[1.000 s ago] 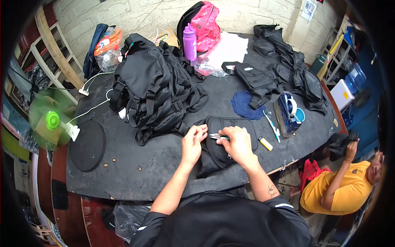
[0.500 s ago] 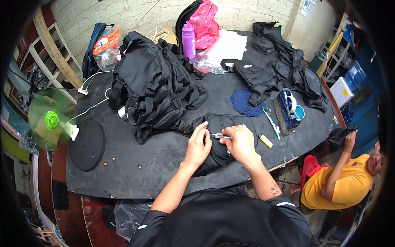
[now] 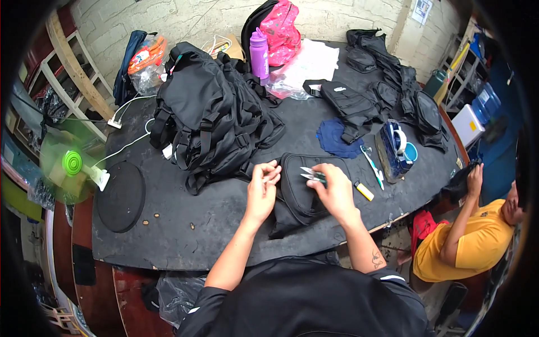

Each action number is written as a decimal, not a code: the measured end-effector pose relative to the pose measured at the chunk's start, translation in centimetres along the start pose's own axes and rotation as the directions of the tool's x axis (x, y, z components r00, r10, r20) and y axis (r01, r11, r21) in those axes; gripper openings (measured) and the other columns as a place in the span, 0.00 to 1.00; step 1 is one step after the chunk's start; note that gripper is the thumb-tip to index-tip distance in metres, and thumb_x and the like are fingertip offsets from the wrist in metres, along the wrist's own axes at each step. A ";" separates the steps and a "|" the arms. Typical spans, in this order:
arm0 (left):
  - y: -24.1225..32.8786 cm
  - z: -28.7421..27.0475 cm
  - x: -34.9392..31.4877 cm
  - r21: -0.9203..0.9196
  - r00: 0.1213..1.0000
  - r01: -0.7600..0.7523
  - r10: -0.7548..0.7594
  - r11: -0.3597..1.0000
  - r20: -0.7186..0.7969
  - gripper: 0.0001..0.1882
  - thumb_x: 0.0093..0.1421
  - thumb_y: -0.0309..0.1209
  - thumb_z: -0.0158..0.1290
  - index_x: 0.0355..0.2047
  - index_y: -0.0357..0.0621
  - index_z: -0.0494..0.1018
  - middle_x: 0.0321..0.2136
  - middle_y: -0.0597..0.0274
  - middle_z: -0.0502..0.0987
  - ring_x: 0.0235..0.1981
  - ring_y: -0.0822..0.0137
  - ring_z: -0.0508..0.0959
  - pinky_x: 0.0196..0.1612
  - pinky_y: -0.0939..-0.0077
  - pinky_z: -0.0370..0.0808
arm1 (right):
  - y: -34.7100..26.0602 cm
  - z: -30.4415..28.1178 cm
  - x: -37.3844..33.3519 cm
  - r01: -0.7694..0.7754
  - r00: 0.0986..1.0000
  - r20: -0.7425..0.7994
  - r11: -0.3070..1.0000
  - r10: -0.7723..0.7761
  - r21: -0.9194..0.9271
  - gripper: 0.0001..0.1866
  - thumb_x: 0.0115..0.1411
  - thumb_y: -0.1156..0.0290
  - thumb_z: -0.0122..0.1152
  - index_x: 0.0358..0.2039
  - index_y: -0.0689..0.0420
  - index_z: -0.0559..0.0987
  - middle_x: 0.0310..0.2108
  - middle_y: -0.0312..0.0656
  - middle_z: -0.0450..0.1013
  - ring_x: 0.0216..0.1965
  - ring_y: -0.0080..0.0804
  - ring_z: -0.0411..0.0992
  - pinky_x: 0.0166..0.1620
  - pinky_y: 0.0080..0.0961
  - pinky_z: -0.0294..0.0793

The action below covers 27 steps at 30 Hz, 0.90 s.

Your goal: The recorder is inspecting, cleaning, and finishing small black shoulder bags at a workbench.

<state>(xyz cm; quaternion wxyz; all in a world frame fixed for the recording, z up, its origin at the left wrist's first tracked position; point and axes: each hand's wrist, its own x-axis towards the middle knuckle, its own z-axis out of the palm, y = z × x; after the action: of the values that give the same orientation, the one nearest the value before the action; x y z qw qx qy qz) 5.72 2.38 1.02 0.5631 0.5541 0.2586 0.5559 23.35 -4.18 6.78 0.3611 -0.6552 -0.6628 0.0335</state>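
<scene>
A small black zippered bag (image 3: 295,197) lies on the dark table right in front of me. My right hand (image 3: 338,195) is closed around a pair of thread snips (image 3: 310,173), whose two pointed metal blades stand apart and aim left over the bag. At the bag's left edge, my left hand (image 3: 261,196) is raised with its fingers curled together. Anything between those fingertips is too small to make out. A yellow lighter (image 3: 364,191) lies just right of the bag, beside a green-and-white toothbrush (image 3: 373,169).
A heap of black backpacks (image 3: 216,112) stands behind left, near a purple bottle (image 3: 259,55). Black pouches (image 3: 351,104), dark blue cloth (image 3: 338,139) and a tape holder (image 3: 393,151) lie right. A green fan (image 3: 72,163) spins left; a person in yellow (image 3: 477,241) sits right.
Both hands have lifted off the bag and drawn apart. The left hand moved left, and the snips rose away from the bag's edge. The seated person's hands shifted slightly.
</scene>
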 end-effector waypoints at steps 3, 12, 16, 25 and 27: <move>2.4 -0.6 -0.8 0.234 0.994 -0.036 0.060 0.972 -0.094 0.11 0.59 0.17 0.43 0.42 0.34 0.66 0.43 0.54 0.71 0.40 0.67 0.76 0.43 0.75 0.75 | 2.5 -1.4 -1.6 -0.105 0.988 0.127 0.987 0.089 0.123 0.35 0.38 0.67 0.73 0.48 0.59 0.69 0.43 0.45 0.69 0.48 0.40 0.68 0.51 0.29 0.66; 4.8 1.8 -3.6 0.534 0.990 -0.040 -0.038 0.844 0.135 0.10 0.52 0.17 0.54 0.36 0.36 0.77 0.38 0.57 0.75 0.33 0.72 0.77 0.34 0.82 0.74 | 3.2 -0.7 -4.6 -0.104 0.963 0.265 0.971 0.045 0.215 0.51 0.27 0.70 0.78 0.56 0.55 0.63 0.52 0.47 0.62 0.56 0.46 0.61 0.58 0.33 0.62; 3.9 1.4 -3.2 0.554 0.994 -0.101 0.054 0.827 0.100 0.09 0.52 0.18 0.54 0.35 0.38 0.77 0.37 0.58 0.75 0.34 0.69 0.77 0.35 0.78 0.75 | 2.7 0.8 -3.7 -0.108 0.978 0.202 0.962 0.057 0.251 0.50 0.28 0.72 0.78 0.56 0.54 0.63 0.52 0.47 0.62 0.56 0.46 0.62 0.56 0.32 0.64; 0.4 -0.5 -2.0 0.345 0.992 0.069 -0.028 0.936 -0.124 0.01 0.59 0.22 0.48 0.30 0.39 0.68 0.32 0.59 0.71 0.33 0.67 0.76 0.38 0.73 0.75 | 1.3 3.3 -2.9 -0.104 0.985 0.159 0.969 0.069 0.226 0.46 0.30 0.68 0.78 0.53 0.55 0.65 0.50 0.45 0.64 0.52 0.44 0.66 0.53 0.33 0.68; 0.1 -1.4 -1.7 -0.115 0.956 0.244 -0.259 0.963 -0.135 0.04 0.65 0.24 0.42 0.34 0.38 0.67 0.36 0.60 0.73 0.35 0.69 0.76 0.41 0.73 0.76 | 1.1 2.6 -2.5 -0.090 0.983 0.179 0.962 0.043 0.258 0.45 0.32 0.67 0.77 0.54 0.56 0.65 0.50 0.45 0.64 0.51 0.44 0.66 0.53 0.32 0.67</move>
<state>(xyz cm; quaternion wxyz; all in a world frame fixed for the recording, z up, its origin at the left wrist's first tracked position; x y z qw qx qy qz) 3.97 1.26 0.20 0.6346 0.4456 0.3411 0.5313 22.63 -5.18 3.24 0.3855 -0.6176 -0.6586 0.1904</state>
